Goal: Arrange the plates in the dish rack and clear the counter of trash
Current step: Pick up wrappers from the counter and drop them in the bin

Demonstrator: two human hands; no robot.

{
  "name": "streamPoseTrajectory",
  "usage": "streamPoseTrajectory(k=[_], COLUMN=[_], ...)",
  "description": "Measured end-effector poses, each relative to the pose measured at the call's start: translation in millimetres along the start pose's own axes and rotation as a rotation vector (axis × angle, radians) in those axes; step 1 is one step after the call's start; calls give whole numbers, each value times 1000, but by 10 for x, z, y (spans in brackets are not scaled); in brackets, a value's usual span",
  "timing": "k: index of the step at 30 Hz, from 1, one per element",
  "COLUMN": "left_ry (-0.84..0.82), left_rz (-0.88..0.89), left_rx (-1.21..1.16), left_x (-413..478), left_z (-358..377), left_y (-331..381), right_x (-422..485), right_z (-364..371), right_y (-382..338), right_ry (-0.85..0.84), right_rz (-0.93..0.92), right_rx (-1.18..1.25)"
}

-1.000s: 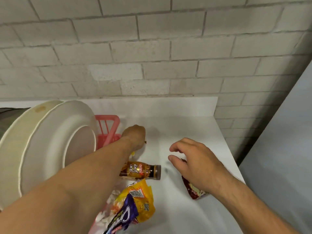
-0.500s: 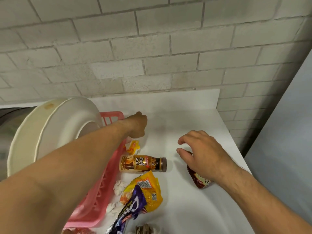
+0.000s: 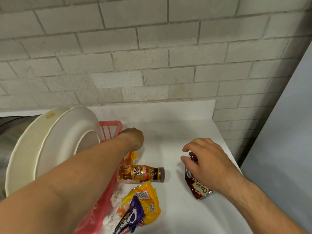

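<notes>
Two large white plates (image 3: 67, 137) stand on edge in the pink dish rack (image 3: 110, 129) at the left. My left hand (image 3: 133, 138) reaches over the rack's corner, its fingers curled down onto a small crumpled yellow wrapper (image 3: 131, 157); the fingertips are hidden. A brown drink bottle (image 3: 140, 173) lies on its side just in front. On the right, my right hand (image 3: 207, 166) pinches the upper end of a dark red chocolate wrapper (image 3: 200, 189) between thumb and fingers. The wrapper's lower end lies on the white counter (image 3: 168, 132).
A yellow snack bag (image 3: 148, 201) and a purple one (image 3: 130, 220) lie near the front, with crumpled white tissues (image 3: 116, 198) beside the rack. A brick wall closes the back. A grey panel (image 3: 278, 157) borders the counter's right edge. Something metallic (image 3: 11, 127) sits behind the plates.
My left hand has dropped a little onto the yellow wrapper. My right hand has closed on the red wrapper, whose upper end now rises between thumb and fingers.
</notes>
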State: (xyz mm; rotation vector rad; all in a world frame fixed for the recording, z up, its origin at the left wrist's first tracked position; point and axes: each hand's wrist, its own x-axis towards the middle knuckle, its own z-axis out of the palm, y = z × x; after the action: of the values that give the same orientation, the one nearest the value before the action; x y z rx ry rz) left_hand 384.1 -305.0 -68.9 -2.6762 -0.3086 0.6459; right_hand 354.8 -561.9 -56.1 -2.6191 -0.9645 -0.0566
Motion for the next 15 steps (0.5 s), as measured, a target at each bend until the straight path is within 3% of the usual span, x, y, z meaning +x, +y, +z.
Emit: streamPoseTrajectory(k=[5,10,15], left_ry=[-81,-327,-370], left_rz=[-16,48,171], left_rx=[85,203,292], left_x=[55,17,64], left_z=[73,48,42], left_y=[27,101,132], right_x=[-48,-90,-96], right_z=[-10,74,269], right_y=[60,109,139], right_ry=[-33,-288,-429], right_rz=[97,295,303], right_rx=[-24,5,-89])
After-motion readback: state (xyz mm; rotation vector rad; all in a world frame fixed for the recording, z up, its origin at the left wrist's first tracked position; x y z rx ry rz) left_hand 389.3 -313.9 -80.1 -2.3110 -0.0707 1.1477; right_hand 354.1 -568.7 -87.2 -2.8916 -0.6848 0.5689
